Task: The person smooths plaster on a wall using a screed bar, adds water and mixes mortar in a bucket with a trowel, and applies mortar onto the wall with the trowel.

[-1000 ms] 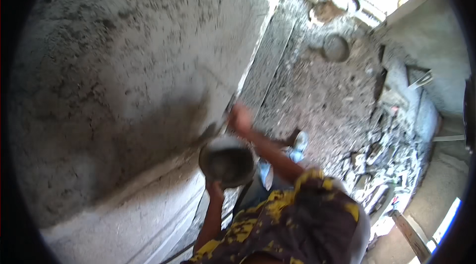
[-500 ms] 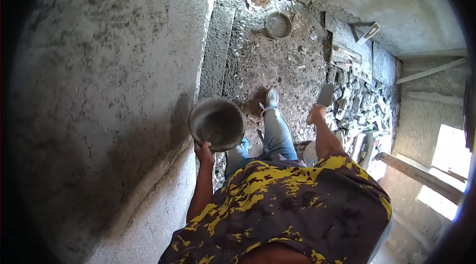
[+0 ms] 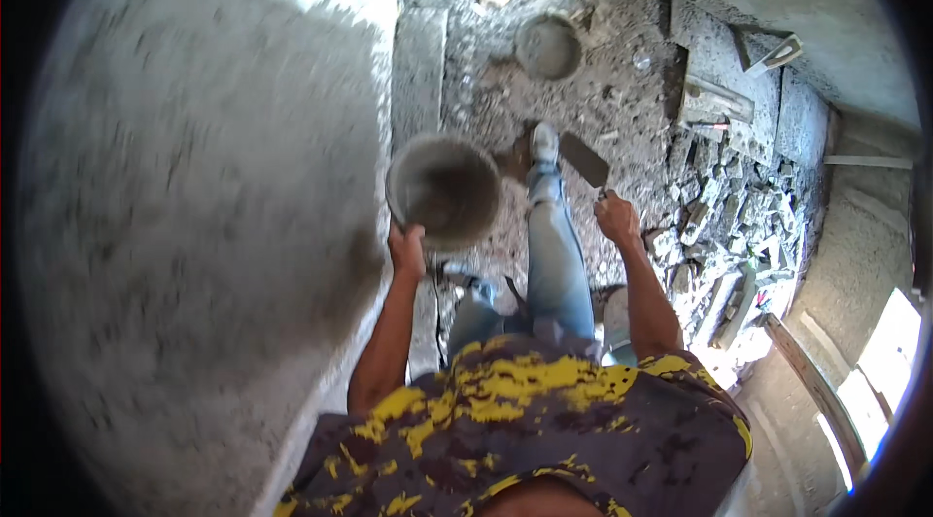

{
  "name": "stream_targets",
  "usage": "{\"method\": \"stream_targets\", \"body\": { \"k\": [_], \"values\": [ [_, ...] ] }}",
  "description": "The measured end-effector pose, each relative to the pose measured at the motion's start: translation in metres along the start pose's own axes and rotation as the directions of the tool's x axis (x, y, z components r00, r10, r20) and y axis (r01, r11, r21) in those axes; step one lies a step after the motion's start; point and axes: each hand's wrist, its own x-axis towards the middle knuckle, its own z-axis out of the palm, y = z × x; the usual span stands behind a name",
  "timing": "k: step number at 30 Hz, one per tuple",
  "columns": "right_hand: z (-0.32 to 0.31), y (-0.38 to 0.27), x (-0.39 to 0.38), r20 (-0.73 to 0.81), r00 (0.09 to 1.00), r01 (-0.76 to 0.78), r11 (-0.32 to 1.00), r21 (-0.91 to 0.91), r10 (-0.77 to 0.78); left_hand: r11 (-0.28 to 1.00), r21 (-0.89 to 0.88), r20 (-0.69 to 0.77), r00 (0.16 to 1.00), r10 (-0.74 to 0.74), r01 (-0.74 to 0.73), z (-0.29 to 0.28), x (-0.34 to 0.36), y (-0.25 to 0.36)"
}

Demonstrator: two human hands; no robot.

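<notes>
My left hand point(image 3: 408, 250) grips the near rim of a round, dark mortar bucket point(image 3: 476, 189), which hangs tilted beside the plastered wall point(image 3: 224, 177). Its inside is dark, so how much it holds I cannot tell. To the right, my right hand point(image 3: 617, 216) is closed round the handle of a trowel point(image 3: 585, 160). The flat grey blade points forward and left, close to my shoe point(image 3: 544, 143), with no mortar plainly visible on it.
Ahead on the rubble-strewn floor stands another round bucket point(image 3: 548, 47). Broken bricks point(image 3: 714, 216) lie heaped at the right, below boards bearing a wooden float point(image 3: 776, 54). A plank point(image 3: 418, 70) runs along the wall's foot. A wooden beam point(image 3: 814, 381) crosses at the lower right.
The bucket in my left hand has shifted forward and slightly right. My right hand has swung the trowel inward, its blade turning to the left. My view has shifted too.
</notes>
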Motion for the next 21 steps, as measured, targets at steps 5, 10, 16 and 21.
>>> {"method": "stream_targets", "body": {
  "k": [5, 10, 16, 21],
  "values": [
    [-0.056, -0.054, 0.234, 0.12, 0.933, 0.36, 0.849, -0.387, -0.34, 0.957, 0.036, -0.105, 0.953, -0.284, 0.289, 0.082, 0.053, 0.001],
    [-0.071, -0.074, 0.392, -0.042, 0.968, 0.191, 0.837, -0.512, -0.246, 0.928, -0.049, -0.062, 0.926, -0.372, 0.369, 0.174, 0.138, -0.048],
    [-0.024, -0.071, 0.425, 0.035, 0.972, 0.229, 0.902, -0.365, -0.232, 0.958, 0.062, -0.147, 0.952, -0.27, 0.281, 0.215, 0.245, -0.09],
    [0.071, -0.079, 0.5, 0.167, 0.954, 0.291, 0.903, -0.317, -0.249, 0.995, 0.078, -0.1, 0.993, -0.058, 0.066, 0.264, 0.323, -0.097]
  ]
}}
